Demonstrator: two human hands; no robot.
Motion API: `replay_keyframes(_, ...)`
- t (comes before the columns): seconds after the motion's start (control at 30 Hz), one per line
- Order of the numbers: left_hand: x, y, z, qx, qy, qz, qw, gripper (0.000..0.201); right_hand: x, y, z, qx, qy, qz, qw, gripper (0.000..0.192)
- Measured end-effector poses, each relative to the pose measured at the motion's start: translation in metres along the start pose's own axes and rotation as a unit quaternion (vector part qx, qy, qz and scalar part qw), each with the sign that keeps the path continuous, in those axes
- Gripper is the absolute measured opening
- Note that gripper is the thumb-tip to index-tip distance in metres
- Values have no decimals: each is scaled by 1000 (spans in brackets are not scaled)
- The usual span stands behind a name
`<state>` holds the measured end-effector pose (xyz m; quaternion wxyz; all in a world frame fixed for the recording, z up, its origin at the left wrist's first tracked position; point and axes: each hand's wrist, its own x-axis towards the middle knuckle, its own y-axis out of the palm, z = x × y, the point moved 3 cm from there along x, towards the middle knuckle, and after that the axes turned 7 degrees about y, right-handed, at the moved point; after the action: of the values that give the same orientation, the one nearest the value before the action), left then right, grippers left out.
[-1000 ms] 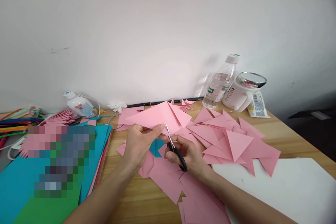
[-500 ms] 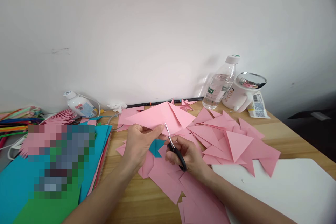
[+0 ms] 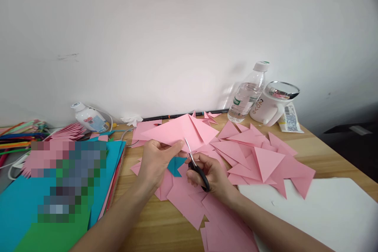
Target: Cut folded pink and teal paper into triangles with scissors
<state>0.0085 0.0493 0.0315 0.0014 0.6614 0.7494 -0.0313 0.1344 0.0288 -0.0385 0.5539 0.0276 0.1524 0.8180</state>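
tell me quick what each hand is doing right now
Left hand: closed, pinching the folded pink paper.
Right hand: closed on the scissors.

Single head-worn view, directed forward and slightly downward across a wooden table (image 3: 321, 153) toward a white wall (image 3: 177, 39). Both forearms are seen close at the lower edge; the far left area is pixelated, possibly paper.

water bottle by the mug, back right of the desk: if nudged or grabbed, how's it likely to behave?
The bottle already leans, its base on the desk and its side near the mug, so a nudge would probably tip it. Once down, its round body would likely roll. It is thin clear plastic and looks mostly empty: probably light, and it may dent under a firm squeeze.
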Motion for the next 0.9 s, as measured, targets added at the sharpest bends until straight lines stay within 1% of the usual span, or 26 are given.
replay_keyframes(0.1, 0, 0, 0, 2, -3, -4, 1000, 18, 0, 0, 0, 2, 3, 0, 1000, 25)
replay_keyframes(0.3, 1, -2, 2, -8, -2, 0, 1000, 19, 0, 0, 1, 5, 19, -18, 1000, 28)
replay_keyframes(0.43, 2, -2, 3, -28, -4, 17, 999, 19, 1, 0, 1, 12, 20, -27, 999, 29)
replay_keyframes(0.5, 3, -2, 0, -53, 10, 15, 998, 18, 1, 0, 1, 15, 17, -27, 999, 28)
replay_keyframes(0.6, 5, -4, -6, -97, 54, -14, 994, 17, 0, -1, 0, 21, 12, -26, 999, 27)
replay_keyframes(0.7, 5, -5, -9, -118, 80, -26, 990, 17, 1, -1, 0, 33, 10, -14, 999, 30)
replay_keyframes(0.8, 5, -5, -7, -118, 78, -23, 990, 17, 1, 0, 4, 40, 2, 8, 999, 32)
replay_keyframes(0.9, 4, -4, -6, -117, 78, -9, 990, 15, 0, 0, 8, 44, -13, 24, 999, 30)
